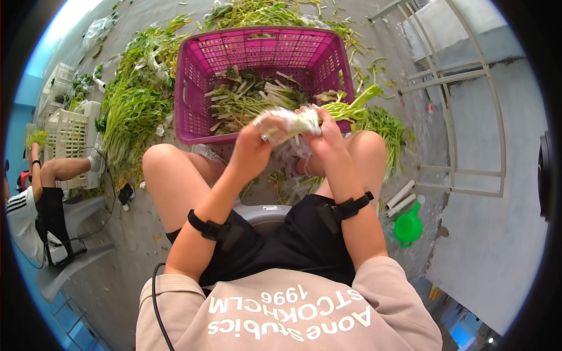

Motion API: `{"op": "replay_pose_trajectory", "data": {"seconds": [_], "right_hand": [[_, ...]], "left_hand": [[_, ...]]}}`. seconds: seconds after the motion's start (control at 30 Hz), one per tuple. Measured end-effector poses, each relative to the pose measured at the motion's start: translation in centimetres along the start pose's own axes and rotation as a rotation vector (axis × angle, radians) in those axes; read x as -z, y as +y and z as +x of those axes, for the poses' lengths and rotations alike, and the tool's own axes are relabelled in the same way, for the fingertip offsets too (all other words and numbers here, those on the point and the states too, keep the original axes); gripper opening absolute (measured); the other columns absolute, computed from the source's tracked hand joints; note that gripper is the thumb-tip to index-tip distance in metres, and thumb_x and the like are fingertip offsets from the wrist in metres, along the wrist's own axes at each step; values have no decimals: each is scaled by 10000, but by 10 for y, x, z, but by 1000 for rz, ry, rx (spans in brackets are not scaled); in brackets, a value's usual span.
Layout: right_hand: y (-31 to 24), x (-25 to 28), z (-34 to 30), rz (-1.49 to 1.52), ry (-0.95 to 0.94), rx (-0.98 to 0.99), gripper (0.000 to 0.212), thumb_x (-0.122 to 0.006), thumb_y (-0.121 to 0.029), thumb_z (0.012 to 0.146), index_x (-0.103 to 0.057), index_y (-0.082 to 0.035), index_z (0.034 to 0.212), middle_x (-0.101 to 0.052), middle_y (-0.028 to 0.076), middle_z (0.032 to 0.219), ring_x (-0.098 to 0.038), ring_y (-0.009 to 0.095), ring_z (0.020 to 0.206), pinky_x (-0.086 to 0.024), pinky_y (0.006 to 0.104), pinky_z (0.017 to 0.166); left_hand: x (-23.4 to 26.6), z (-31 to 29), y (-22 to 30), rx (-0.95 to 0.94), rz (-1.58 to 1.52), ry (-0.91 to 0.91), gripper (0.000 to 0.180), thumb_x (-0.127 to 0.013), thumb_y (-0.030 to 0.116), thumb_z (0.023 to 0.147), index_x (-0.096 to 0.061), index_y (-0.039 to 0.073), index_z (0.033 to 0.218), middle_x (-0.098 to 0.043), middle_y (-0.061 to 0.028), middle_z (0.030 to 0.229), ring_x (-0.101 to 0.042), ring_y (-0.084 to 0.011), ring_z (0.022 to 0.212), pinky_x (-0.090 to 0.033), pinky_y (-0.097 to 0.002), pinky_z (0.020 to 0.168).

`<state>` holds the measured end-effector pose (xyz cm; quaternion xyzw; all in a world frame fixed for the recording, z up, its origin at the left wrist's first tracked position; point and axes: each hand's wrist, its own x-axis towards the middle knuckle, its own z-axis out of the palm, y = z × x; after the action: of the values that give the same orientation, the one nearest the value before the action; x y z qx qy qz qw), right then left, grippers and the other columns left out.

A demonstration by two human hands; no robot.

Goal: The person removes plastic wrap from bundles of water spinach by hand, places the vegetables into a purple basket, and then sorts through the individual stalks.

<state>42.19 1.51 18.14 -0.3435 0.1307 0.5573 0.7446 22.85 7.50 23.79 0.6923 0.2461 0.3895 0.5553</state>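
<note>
Working from seated over the grey floor (137, 245), clock read from view centre. Biggest item: magenta crate (234, 55) at 12, just beyond the knees, part-filled with loose stalks (257, 96). Heaps of greens lay outside it: left heap (132, 96) at 10-11, far heap (252, 13) at 12, right heap (383, 126) at 2. One bunch (348, 110) was up at 12-1, over the crate's near right corner. Right hand (328, 134) gripped its stalks; left hand (253, 140) was closed on plastic film (278, 120) at the bunch's left end. Motion blur there, couldn't tell how many turns or whether it was secured.

Progress, my read: this bunch was mid-wrap. Crate contents looked unwrapped, heaps mostly loose, so plenty remained. Couldn't pick out a finished bunch.

Materials, big to small: floor hard, dull, littered with leaf scraps. Crate rigid plastic, roughly rectangular, perforated walls, slotted handholds. Left heap long, limp, tangled, bright green going yellow. Crate stalks thin, pale-ended, darker leaves. Bunch pale, smooth-looking stalks, leafier end pointing to 2. Film thin, crinkled, see-through to whitish, glossy where it caught light.
</note>
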Motion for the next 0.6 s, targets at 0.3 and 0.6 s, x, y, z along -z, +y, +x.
{"op": "replay_pose_trajectory", "data": {"seconds": [0.3, 0.6], "right_hand": [[-34, 4, -5, 43, 115, 72, 192, -637, -170, 916, -604, 14, 960, -670, 161, 914, -657, 300, 890, -546, 451, 920], [-25, -24, 1, -129, -219, 86, 446, -583, -415, 997, -553, 7, 1141, -630, 137, 1099, -591, 265, 1057, -460, 472, 986]], "left_hand": [[1, -18, 10, -14, -14, -684, 94, -631, -38, 854, -627, 4, 939, -656, -140, 850, -641, -319, 804, -520, -377, 771], [4, -36, -78, 209, 868, -1031, 102, -588, 14, 782, -652, 14, 862, -674, -211, 875, -647, -413, 889, -509, -489, 749]]}}
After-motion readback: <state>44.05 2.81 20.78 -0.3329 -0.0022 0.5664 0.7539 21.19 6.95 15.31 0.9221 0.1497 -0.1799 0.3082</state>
